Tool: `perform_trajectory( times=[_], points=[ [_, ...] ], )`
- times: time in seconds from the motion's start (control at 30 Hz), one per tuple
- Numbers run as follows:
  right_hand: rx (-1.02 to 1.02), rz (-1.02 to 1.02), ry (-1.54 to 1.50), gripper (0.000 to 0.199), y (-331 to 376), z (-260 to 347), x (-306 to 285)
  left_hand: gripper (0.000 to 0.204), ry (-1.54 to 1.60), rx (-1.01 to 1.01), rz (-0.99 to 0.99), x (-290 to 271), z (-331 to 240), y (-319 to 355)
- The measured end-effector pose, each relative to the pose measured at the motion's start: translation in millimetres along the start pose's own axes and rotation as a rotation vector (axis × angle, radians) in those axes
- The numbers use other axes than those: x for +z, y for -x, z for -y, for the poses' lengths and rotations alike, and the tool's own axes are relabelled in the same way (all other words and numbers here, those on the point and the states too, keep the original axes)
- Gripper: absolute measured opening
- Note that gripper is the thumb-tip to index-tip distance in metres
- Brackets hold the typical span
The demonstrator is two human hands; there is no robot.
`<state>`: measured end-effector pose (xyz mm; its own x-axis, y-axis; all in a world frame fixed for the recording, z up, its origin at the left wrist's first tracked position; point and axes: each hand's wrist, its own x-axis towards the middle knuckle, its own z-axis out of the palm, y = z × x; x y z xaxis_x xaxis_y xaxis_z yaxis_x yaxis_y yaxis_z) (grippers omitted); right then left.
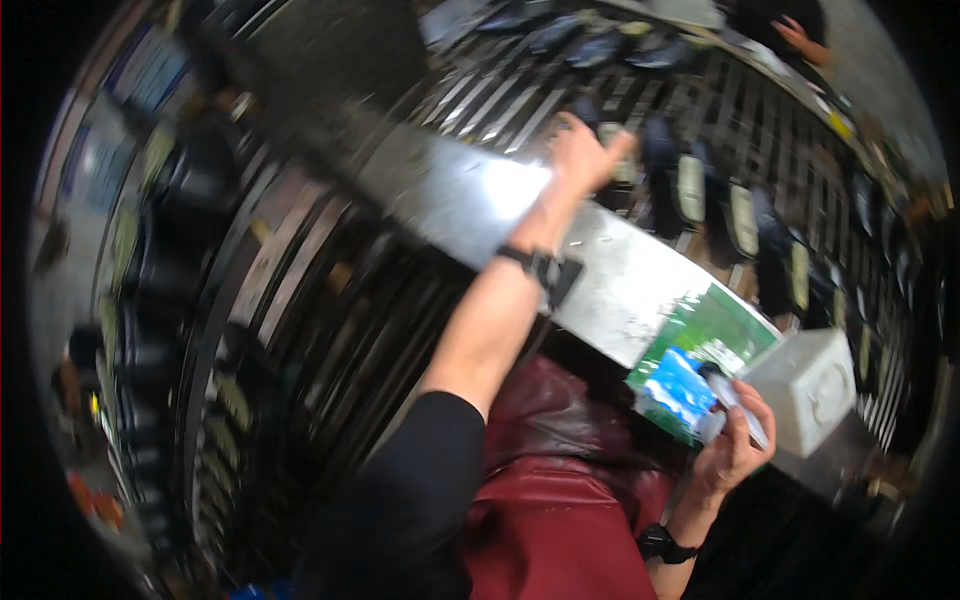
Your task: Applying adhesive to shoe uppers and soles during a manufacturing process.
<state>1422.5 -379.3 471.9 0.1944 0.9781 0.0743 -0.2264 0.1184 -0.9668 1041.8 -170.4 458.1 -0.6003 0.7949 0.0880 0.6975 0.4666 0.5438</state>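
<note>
Stretched far forward, my left hand (585, 155) is over the slatted rack, blurred, with the thumb spread away from the fingers. A dark shoe (622, 165) with a pale insole is right beside it; I cannot tell whether they touch. At the near side, my right hand (740, 445) is closed on a whitish, translucent piece with a dark end (735, 405), its kind unclear. That piece overlaps a green sheet or packet (715, 325) with a blue patch (680, 385), which lies on the metal ledge (640, 275).
A white block-shaped container (805, 390) stands on the ledge beside my right hand. More dark shoes (740, 220) line the slatted rack (510, 105). Black footwear (180, 260) fills a rack at the left. Another person's hand (792, 35) shows at the far right.
</note>
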Motion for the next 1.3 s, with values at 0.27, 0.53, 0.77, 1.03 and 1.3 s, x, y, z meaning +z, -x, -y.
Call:
perform_trajectory(
  times=[0.27, 0.53, 0.77, 1.03, 1.3],
  points=[
    [0.161, 0.083, -0.122, 0.036, 1.5, -6.5, -56.6, 0.036, -0.394, -0.080, -0.635, -107.1, 275.1, 362.0],
    [0.107, -0.043, -0.024, 0.031, 18.0, 2.2, -85.0, 0.064, -0.365, -1.189, -0.161, -310.9, 535.6, 575.9],
    [-0.202, -0.298, 0.289, 0.023, 42.7, 4.0, -82.5, 0.044, 0.278, -0.700, -0.170, -212.7, 409.9, 519.9],
    [-0.145, -0.220, 0.577, 0.019, 42.1, -7.8, -84.8, 0.079, 1.968, -0.483, 0.277, -41.9, 215.3, 424.5],
    [0.414, -0.400, -0.286, 0.021, 41.7, 7.4, -77.8, 0.041, 2.244, -2.479, 1.438, -42.7, 140.3, 255.1]
  ],
)
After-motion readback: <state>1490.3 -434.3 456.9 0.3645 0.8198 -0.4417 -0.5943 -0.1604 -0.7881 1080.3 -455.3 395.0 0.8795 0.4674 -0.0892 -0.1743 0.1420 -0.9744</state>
